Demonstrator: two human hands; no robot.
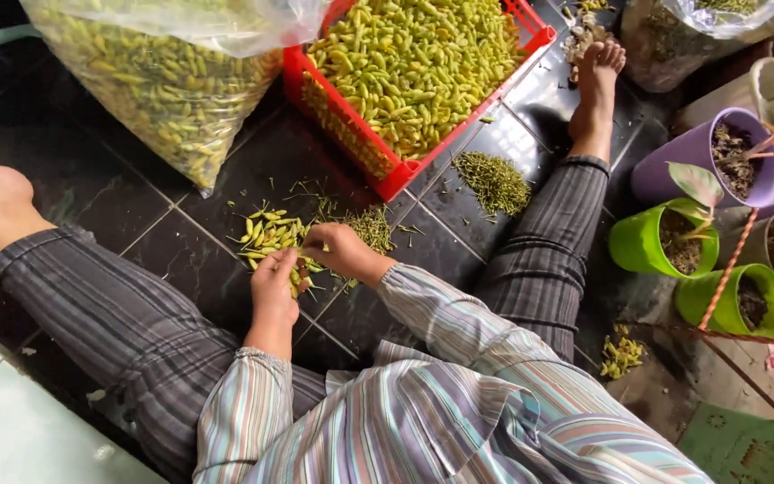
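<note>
- Person sits on the dark tiled floor (pixel 181 260), legs spread wide so the work lies between them within easy reach of both hands.
- Left hand (pixel 275 287): grip clenched around a small bunch of yellow-green chili peppers (pixel 296 280), held just above the floor; it looks like a ready stock kept in the palm.
- Right hand (pixel 338 249): fingers pinched onto the top end of one pepper in that bunch, touching the left hand. Grip closed on it; whether it has the stem or the pod itself is too small to tell.
- Loose pile of peppers (pixel 266 235) lies on the floor just beyond the left hand, near enough to scoop from without leaning.
- Heap of thin green stems (pixel 371 226) sits just beyond the right hand, apart from the pods; a second, larger stem heap (pixel 493 182) lies further out by the right leg, beside the crate. Waste appears kept on the right side, away from the pods.
- Red plastic crate (pixel 378 152), heaped with the same peppers, stands straight ahead between the feet.
- Large clear plastic bag (pixel 159 85) stuffed with peppers leans to the left of the crate, touching it.
- Right edge: green and purple plant pots (pixel 647 242) with soil, well apart from the work.
- Small scatter of peppers (pixel 620 354) lies outside the right knee.
</note>
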